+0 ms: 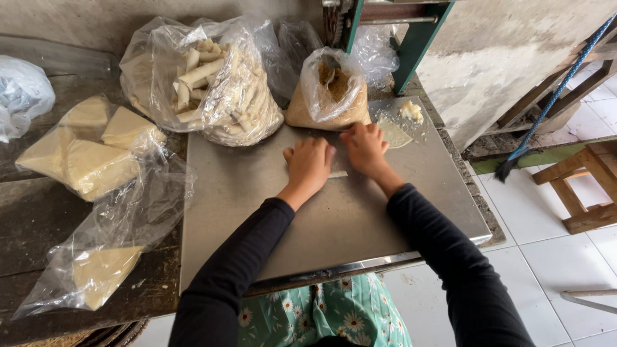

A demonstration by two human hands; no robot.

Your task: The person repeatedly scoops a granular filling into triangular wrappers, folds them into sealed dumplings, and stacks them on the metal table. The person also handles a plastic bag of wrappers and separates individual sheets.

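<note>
Left hand (308,164) and right hand (364,149): both flat, palms down, pressing a pale roll (337,174) against the steel worktop (257,212) to shape it. Bag of crumbs (329,96) at 12 o'clock, bag of finished rolls (212,80) at 10 o'clock, within reach.

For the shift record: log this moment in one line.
left hand: flat on pastry roll | right hand: flat on same roll | surface: metal tray | nearby: bag of filling, bag of rolls

White tiled floor (553,257), wooden stool (588,189), grey wall (501,45).
</note>
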